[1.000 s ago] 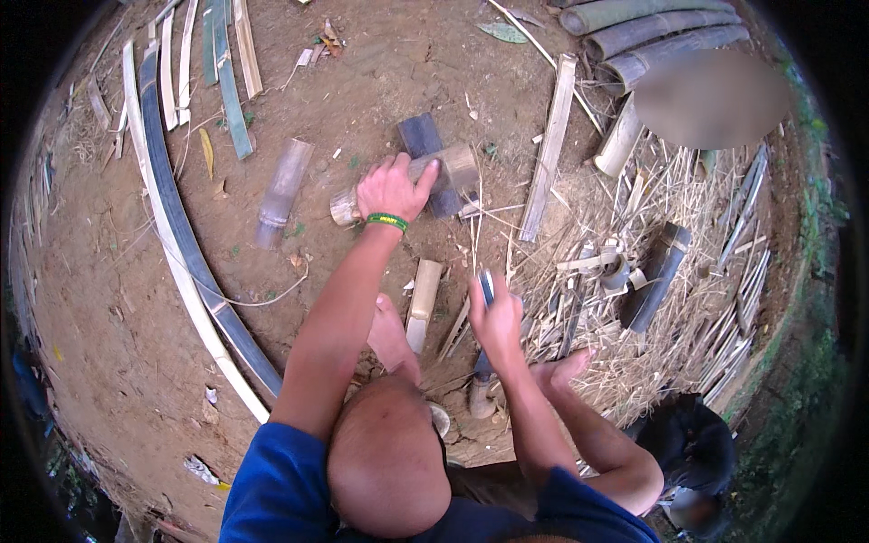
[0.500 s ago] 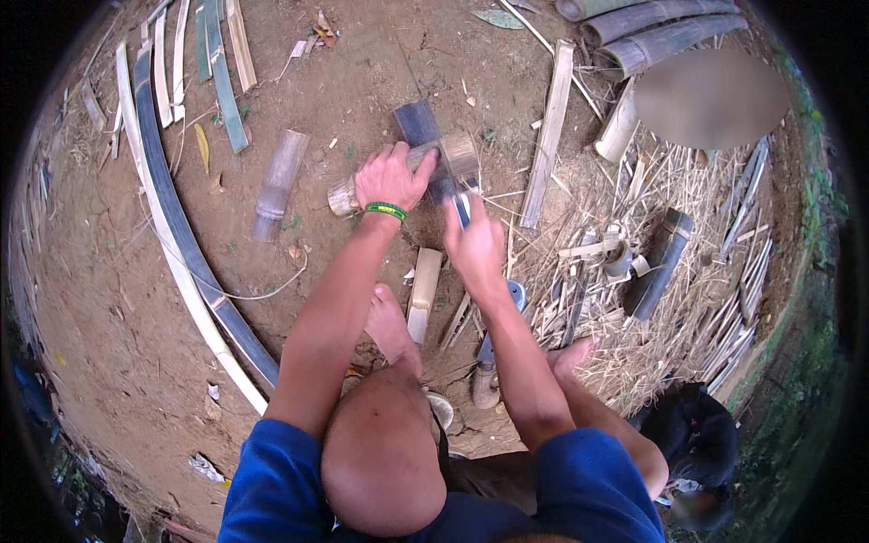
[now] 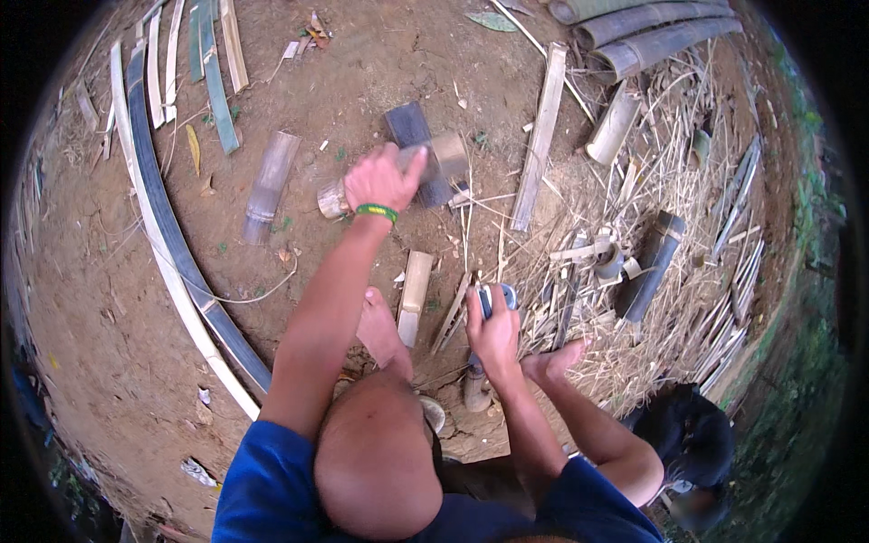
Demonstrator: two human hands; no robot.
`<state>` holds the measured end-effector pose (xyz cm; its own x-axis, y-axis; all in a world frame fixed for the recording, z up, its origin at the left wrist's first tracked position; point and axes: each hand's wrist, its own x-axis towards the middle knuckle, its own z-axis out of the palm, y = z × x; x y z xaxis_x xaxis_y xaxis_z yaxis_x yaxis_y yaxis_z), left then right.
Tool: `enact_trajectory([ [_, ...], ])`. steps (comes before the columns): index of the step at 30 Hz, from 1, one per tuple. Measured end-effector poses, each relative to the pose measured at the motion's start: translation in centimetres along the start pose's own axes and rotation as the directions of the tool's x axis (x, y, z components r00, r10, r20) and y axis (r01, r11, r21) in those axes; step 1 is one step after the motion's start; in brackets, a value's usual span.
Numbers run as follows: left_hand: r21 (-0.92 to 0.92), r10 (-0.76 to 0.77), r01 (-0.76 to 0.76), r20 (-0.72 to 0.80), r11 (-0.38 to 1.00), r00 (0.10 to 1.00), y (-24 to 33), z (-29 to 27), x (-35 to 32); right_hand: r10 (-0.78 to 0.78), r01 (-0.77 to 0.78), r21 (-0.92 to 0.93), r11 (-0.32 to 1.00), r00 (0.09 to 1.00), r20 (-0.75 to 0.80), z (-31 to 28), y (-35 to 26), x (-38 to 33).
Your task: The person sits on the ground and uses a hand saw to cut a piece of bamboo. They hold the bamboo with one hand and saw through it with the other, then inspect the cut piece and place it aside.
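My left hand point(image 3: 380, 181), with a green wristband, grips a short bamboo section point(image 3: 448, 156) that lies across a dark flat block point(image 3: 409, 125) on the dirt. My right hand point(image 3: 493, 330) is lower and closer to me, shut on a short blade tool point(image 3: 496, 294) with a grey-blue end, held just above the straw. My bare feet point(image 3: 380, 326) rest on the ground between the two hands. A small split bamboo piece point(image 3: 415, 294) lies next to the left foot.
Long curved bamboo strips point(image 3: 163, 226) run down the left. A cut bamboo piece point(image 3: 269, 185), a flat slat point(image 3: 540, 136), whole poles point(image 3: 652, 36) and a dark tube point(image 3: 652, 262) lie around, amid straw litter point(image 3: 688, 208). I cannot make out a dark shape point(image 3: 688, 434) at lower right.
My right hand swung the blade tool up to the bamboo section and has come back down near my feet. The left hand stayed on the bamboo.
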<state>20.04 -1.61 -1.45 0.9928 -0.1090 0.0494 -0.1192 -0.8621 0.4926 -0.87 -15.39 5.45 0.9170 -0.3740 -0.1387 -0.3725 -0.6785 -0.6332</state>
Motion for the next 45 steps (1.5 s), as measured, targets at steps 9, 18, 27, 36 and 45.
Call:
enact_trajectory([
  [9,0.006,-0.045,0.045,0.044,0.999,0.998,0.0,-0.3,-0.3,0.063,-0.063,-0.006,0.998,0.998,0.002,-1.3,-2.1,-2.4],
  [18,0.020,-0.039,0.039,0.027,0.999,0.999,-0.1,-0.5,-0.8,-0.068,0.064,-0.059,0.996,0.996,-0.063,0.5,-1.1,0.0],
  [27,0.046,-0.109,0.104,0.137,0.994,0.985,-0.1,-1.3,0.1,-0.052,0.049,-0.059,0.997,0.998,-0.042,1.6,0.6,-0.4],
  [36,0.000,-0.044,0.044,0.069,0.999,0.997,-0.5,-1.2,-0.3,0.066,-0.058,-0.109,0.992,0.995,0.072,0.7,-1.9,1.3],
  [45,0.000,-0.017,0.018,0.088,1.000,0.996,0.1,-0.6,-0.5,0.064,-0.055,-0.121,0.991,0.995,0.073,1.7,-1.7,3.2],
])
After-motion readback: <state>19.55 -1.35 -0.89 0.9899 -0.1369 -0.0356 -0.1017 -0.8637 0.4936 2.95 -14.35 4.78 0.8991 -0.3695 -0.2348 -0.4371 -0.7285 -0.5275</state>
